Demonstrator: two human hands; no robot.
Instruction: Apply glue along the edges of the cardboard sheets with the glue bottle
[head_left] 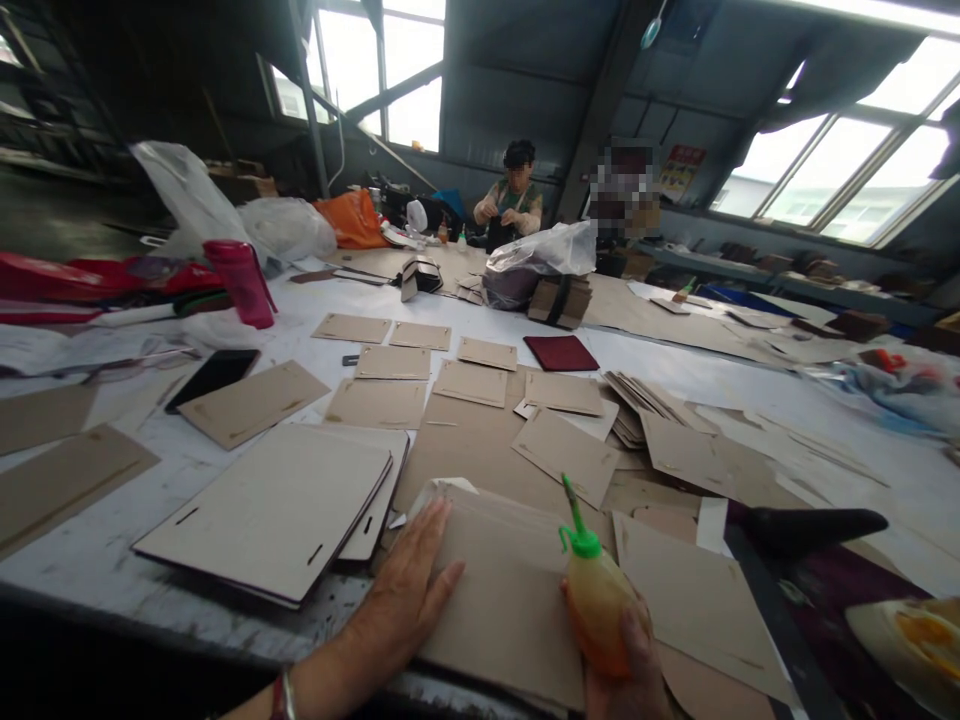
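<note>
My left hand [409, 590] lies flat with fingers together on a brown cardboard sheet [502, 600] at the near edge of the table. My right hand [626, 660] is wrapped round a small glue bottle [596, 590] with a green pointed nozzle, held upright over the right side of the same sheet. To the left sits a stack of pale boards with slots [277, 510]. Many more cardboard pieces [394, 362] are spread in rows across the middle of the table.
A dark red cover [561, 352], a black phone [214, 376] and a pink bottle [241, 282] lie further out. Plastic bags [540, 262] and an orange bag [351, 220] stand at the back, where another person [514, 195] sits working. A black tool [810, 525] lies at right.
</note>
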